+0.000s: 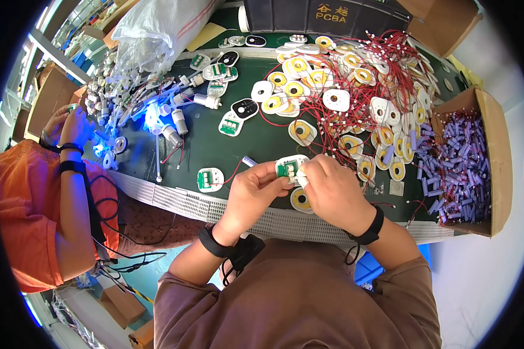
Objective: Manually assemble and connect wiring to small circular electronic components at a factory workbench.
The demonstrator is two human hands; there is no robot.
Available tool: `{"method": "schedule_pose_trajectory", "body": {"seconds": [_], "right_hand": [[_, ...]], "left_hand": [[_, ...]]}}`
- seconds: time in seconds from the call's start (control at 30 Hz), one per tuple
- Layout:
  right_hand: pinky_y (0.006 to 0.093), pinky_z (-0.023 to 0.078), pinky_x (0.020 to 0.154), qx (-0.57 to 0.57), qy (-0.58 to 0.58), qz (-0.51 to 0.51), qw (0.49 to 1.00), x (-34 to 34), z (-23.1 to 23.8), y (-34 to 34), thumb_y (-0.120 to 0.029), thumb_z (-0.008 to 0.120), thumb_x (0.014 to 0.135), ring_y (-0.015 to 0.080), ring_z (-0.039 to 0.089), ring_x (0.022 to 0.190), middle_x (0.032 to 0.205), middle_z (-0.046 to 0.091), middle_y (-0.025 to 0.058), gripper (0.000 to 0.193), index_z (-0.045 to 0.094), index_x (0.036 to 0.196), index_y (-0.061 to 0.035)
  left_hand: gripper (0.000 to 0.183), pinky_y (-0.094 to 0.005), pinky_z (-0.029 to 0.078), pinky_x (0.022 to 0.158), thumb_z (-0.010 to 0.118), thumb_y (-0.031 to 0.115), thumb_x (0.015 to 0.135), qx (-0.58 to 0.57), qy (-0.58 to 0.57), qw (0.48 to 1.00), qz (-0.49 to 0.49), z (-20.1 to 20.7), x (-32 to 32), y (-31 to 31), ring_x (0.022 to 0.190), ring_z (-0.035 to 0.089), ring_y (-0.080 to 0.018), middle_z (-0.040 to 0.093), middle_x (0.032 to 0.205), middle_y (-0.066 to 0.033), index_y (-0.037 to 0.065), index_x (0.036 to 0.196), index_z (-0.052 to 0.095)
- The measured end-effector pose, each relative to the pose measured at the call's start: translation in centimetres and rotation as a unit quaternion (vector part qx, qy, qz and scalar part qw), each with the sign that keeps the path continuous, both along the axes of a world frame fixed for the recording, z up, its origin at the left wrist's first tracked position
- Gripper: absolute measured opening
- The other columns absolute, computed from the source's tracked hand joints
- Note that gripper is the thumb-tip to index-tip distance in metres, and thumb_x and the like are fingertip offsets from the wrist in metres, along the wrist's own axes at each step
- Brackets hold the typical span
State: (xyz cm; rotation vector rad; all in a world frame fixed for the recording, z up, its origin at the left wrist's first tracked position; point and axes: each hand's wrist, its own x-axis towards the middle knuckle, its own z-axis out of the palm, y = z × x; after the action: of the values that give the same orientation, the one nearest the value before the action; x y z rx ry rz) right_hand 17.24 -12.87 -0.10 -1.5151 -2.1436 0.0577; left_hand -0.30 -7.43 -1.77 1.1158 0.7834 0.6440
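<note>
A white plastic housing with a green circuit board (286, 169) is pinched in my left hand (253, 192), thumb and fingers at its left and lower edge. My right hand (336, 189) is closed at the housing's right side, fingertips pressed together over the board. A bit of white shows under those fingertips, too small to name. Left of my hands lies another white housing with a green board (211, 180), and a red wire runs from it toward a purple cylindrical battery (249, 161). Just below the held housing sits a white part with a yellow ring (300, 200).
White parts with yellow rings (294, 89) and red wires are heaped behind my right hand. A cardboard box (501, 157) of purple batteries stands at right. Lamp-like parts (172, 135), one glowing blue, pile up at left. A co-worker's hands (75, 127) work there. A black bin (285, 17) stands behind.
</note>
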Motion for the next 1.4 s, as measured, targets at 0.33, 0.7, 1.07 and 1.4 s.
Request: {"method": "schedule_pose_trajectory", "body": {"seconds": [0.33,0.7,1.07,1.4], "right_hand": [[0.0348,0.046,0.055,0.016,0.006,0.022,1.0,0.2,-0.7,0.1,-0.005,0.06,0.071,0.0247,0.054,0.075,0.083,0.049,0.0094,0.022,0.05,0.091,-0.0018],[0.0419,0.046,0.065,-0.014,0.13,0.02,0.991,0.2,-1.9,-0.4,-0.002,0.056,0.074,0.034,0.054,0.078,0.086,0.05,0.0146,0.026,0.046,0.098,0.0001],[0.0398,0.046,0.065,0.007,0.123,-0.013,0.992,0.4,-1.5,1.2,-0.005,0.06,0.073,0.0305,0.055,0.083,0.092,0.053,0.0138,0.03,0.05,0.101,-0.0031],[0.0267,0.04,0.084,-0.055,0.397,-0.114,0.909,5.1,-2.5,-1.4,-0.007,0.051,0.088,0.0146,0.051,0.092,0.103,0.052,0.0063,0.026,0.05,0.114,-0.0017]], "left_hand": [[0.027,-0.024,0.054,0.074,0.054,0.0,0.088,0.01,0.028,0.999,0.014,0.2,0.2,-0.2,0.087,0.064,-0.0146,0.065,0.101,-0.0102,-0.006,0.114,0.055],[0.027,-0.0245,0.054,0.074,0.054,0.0,0.088,0.016,0.013,1.0,0.021,-0.6,0.4,-0.9,0.087,0.064,-0.0155,0.065,0.1,-0.0116,-0.005,0.115,0.054],[0.023,-0.0263,0.055,0.072,0.054,-0.003,0.087,0.023,-0.029,0.998,0.056,-0.4,0.8,1.6,0.086,0.065,-0.0165,0.065,0.099,-0.0113,-0.003,0.11,0.058],[0.026,-0.0236,0.051,0.076,0.052,0.011,0.093,0.011,-0.186,0.982,-0.003,-1.3,1.6,4.6,0.093,0.062,-0.0113,0.063,0.104,-0.0043,0.003,0.117,0.054]]}}
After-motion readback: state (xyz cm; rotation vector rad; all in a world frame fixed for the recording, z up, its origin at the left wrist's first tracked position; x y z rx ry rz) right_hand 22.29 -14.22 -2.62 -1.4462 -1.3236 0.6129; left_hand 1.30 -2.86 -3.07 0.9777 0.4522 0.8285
